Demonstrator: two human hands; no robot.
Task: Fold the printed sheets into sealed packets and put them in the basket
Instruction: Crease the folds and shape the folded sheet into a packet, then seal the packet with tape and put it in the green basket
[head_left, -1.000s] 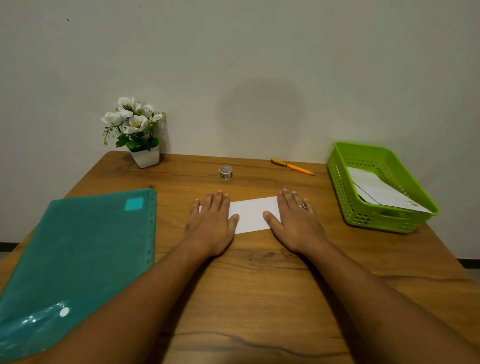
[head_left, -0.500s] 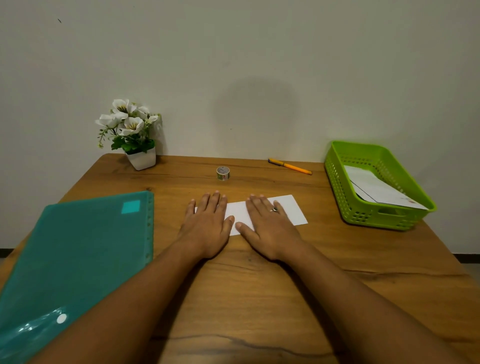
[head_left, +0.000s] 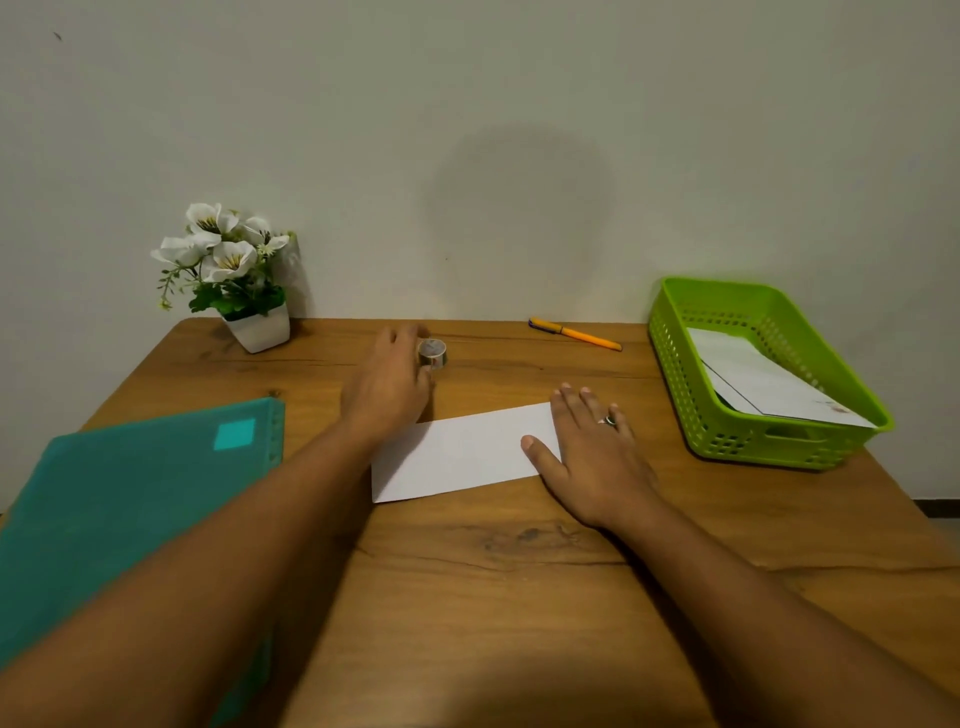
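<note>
A folded white sheet (head_left: 462, 452) lies flat in the middle of the wooden table (head_left: 493, 571). My right hand (head_left: 592, 457) rests flat on its right end, fingers spread, a ring on one finger. My left hand (head_left: 389, 384) is stretched toward the back, fingers at a small roll of tape (head_left: 434, 353); whether it grips the roll is unclear from the blur. The green basket (head_left: 675, 364) stands at the right with folded white packets (head_left: 758, 379) inside.
A teal plastic folder (head_left: 124, 499) lies at the left front. A white pot of artificial flowers (head_left: 234, 280) stands at the back left by the wall. An orange pen (head_left: 576, 333) lies at the back, left of the basket.
My left hand has left the sheet and reached back to the tape roll. My right hand has slid to the sheet's right end, and more of the sheet shows.
</note>
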